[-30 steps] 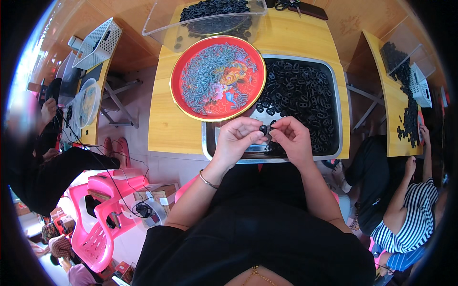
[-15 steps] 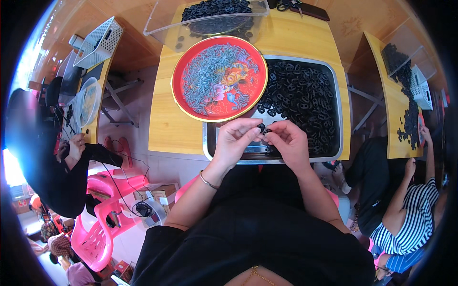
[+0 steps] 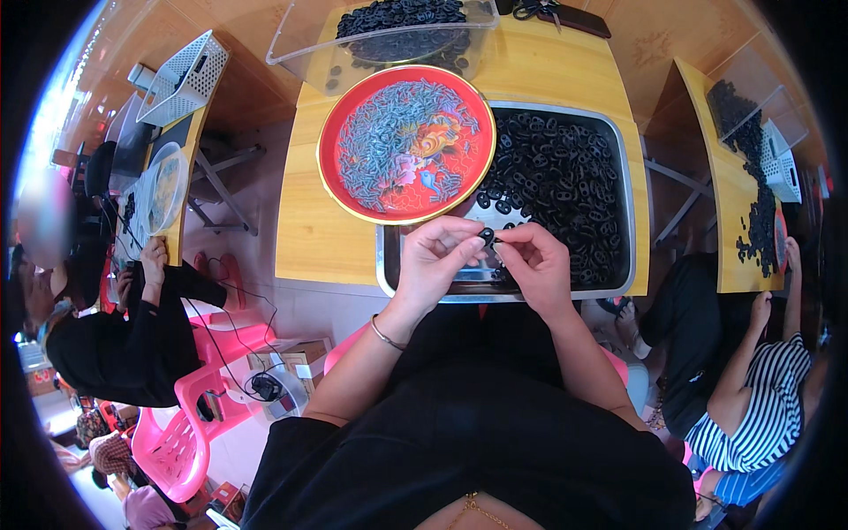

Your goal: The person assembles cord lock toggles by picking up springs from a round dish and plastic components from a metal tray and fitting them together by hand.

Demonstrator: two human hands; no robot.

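My left hand (image 3: 438, 258) pinches a small black oval plastic piece (image 3: 487, 235) between thumb and fingertips, over the near edge of a metal tray (image 3: 629, 203). Close against that piece, my right hand (image 3: 535, 265) has its thumb and forefinger pressed together; what lies between them is too small to make out. Heaped in the metal tray are many black two-hole oval pieces (image 3: 574, 181). A red round tray (image 3: 328, 150) with a gold rim and flower print overlaps the metal tray's far left corner. Small grey-blue rod-like pieces (image 3: 371, 132) are spread in it.
Behind the red tray, a clear plastic bin (image 3: 283, 49) holds more black parts. Scissors (image 3: 536, 9) lie at the table's (image 3: 305, 212) far edge. Co-workers sit at side tables: one in black (image 3: 124, 353) on the left, one in a striped shirt (image 3: 751, 406) on the right.
The black piece has turned slightly in my left fingertips, and my right fingertips have shifted a little beside it. The co-worker on the left has leaned back from the side table.
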